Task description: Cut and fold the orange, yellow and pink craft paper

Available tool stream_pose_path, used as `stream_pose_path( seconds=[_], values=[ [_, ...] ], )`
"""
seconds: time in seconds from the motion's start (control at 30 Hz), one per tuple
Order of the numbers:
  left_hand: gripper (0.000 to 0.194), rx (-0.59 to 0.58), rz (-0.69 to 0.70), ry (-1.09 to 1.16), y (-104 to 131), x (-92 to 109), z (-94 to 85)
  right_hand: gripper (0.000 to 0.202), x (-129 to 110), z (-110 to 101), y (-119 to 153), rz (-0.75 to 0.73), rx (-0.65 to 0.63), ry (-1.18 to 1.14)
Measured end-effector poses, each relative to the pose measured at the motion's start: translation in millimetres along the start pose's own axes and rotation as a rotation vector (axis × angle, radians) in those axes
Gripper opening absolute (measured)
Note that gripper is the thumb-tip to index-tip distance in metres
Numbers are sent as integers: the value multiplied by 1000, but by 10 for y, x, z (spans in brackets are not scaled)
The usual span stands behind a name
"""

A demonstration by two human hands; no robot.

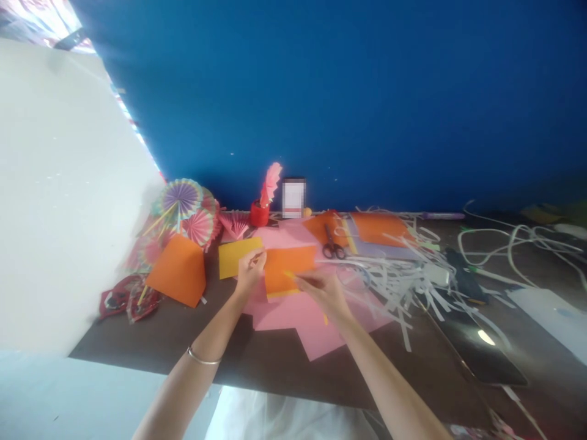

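My left hand is closed, its fingers pressed together between a yellow paper and an orange sheet. What it pinches, if anything, is too small to make out. In the fingers of my right hand is a small yellow paper piece, held over the orange sheet. A yellow strip shows along that sheet's lower edge. Large pink sheets lie beneath. Black-handled scissors rest beyond my right hand, beside more orange paper.
Folded paper fans and an orange paper shape stand at the left. A red pot holds a pink fan at the back. White paper strips, a dark phone-like device and white cables spread across the right.
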State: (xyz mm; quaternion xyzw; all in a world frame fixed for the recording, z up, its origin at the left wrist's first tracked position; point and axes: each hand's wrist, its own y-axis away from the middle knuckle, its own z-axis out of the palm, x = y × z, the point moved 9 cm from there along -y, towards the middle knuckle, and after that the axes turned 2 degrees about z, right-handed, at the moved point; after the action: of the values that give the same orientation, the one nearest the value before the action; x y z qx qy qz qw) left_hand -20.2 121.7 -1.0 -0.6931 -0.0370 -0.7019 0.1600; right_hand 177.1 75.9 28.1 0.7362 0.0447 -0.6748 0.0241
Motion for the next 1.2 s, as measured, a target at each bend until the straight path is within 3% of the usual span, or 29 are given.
stream_pose_path(
  seconds=[0.23, 0.53, 1.2],
  values=[
    [17, -228, 19, 31, 219, 36, 296, 28, -46, -60, -16, -67, 86, 41],
    [16, -386, 56, 37, 355, 121, 480, 30, 9, -123, -28, -81, 185, 68],
    [13, -390, -52, 62, 424, 62, 498, 33, 72, -93, -50, -66, 178, 54]
  ],
)
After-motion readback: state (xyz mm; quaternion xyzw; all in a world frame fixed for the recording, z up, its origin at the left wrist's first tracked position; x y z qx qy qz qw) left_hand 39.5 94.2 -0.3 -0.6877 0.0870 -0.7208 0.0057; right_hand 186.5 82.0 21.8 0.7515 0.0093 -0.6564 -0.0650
